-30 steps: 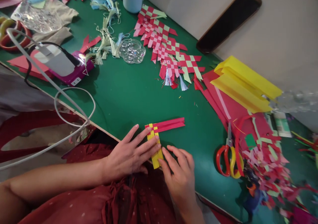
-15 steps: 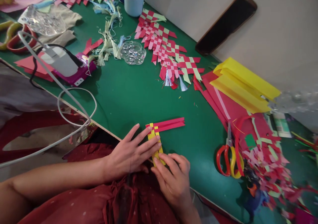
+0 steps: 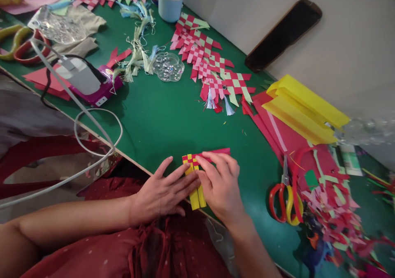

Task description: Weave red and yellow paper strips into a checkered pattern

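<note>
A small weave of red and yellow paper strips lies near the table's front edge. Two yellow strips (image 3: 195, 199) point toward me, while red strips (image 3: 224, 151) run off to the right. My left hand (image 3: 166, 186) lies flat across the yellow strips with its fingers stretched and spread, holding them down. At the woven corner (image 3: 189, 158), my right hand (image 3: 220, 181) has its fingers curled over the red strips, thumb beside the left fingertips. The right hand covers much of the red strips, so the exact grip is partly hidden.
Finished checkered paper fish (image 3: 203, 60) line the table's back. Scissors (image 3: 285, 195) and paper scraps (image 3: 333, 212) lie to the right, near folded yellow paper (image 3: 305, 109). Leftward are a bead tray (image 3: 169, 67), tassels (image 3: 134, 60), a purple power strip (image 3: 106, 84) and a white cable (image 3: 98, 126).
My right hand has moved up from the yellow strips' near ends to the red strips by the woven corner. My left hand stays on the yellow strips. The view has shifted slightly.
</note>
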Demonstrator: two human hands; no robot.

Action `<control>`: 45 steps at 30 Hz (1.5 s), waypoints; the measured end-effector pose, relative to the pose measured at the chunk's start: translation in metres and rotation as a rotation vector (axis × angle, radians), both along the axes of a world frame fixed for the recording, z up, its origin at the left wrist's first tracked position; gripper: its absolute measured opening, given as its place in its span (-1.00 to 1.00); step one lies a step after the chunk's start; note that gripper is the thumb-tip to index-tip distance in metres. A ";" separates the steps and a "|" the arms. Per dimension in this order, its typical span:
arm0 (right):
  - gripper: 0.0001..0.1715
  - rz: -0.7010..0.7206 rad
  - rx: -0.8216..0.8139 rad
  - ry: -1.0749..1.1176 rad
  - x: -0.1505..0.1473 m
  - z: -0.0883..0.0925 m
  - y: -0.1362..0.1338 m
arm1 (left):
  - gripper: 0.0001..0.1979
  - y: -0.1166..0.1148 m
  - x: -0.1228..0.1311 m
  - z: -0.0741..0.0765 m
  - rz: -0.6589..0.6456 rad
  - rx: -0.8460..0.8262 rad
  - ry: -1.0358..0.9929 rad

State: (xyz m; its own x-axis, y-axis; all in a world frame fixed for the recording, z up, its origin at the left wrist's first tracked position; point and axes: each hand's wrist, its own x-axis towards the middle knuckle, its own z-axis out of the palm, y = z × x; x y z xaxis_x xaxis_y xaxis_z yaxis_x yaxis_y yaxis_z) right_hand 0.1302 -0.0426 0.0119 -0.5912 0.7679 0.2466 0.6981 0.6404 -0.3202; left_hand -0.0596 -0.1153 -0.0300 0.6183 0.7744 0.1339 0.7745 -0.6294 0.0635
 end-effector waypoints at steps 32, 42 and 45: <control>-0.72 0.127 -0.131 -0.063 -0.014 -0.007 0.032 | -0.19 -0.001 0.002 0.002 0.036 -0.065 -0.025; -0.57 0.153 -0.144 -0.103 -0.018 -0.008 0.033 | -0.21 -0.001 0.002 0.001 0.042 -0.072 -0.018; -0.57 0.160 -0.129 -0.113 -0.016 -0.006 0.035 | -0.19 -0.001 0.003 0.001 0.038 -0.084 -0.011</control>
State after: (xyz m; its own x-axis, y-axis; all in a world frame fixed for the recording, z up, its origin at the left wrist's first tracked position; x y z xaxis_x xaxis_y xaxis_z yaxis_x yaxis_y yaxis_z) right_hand 0.1141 -0.0076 0.0057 -0.7261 0.6832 0.0775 0.6272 0.7043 -0.3325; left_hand -0.0571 -0.1161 -0.0287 0.5872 0.8060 0.0744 0.7966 -0.5918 0.1233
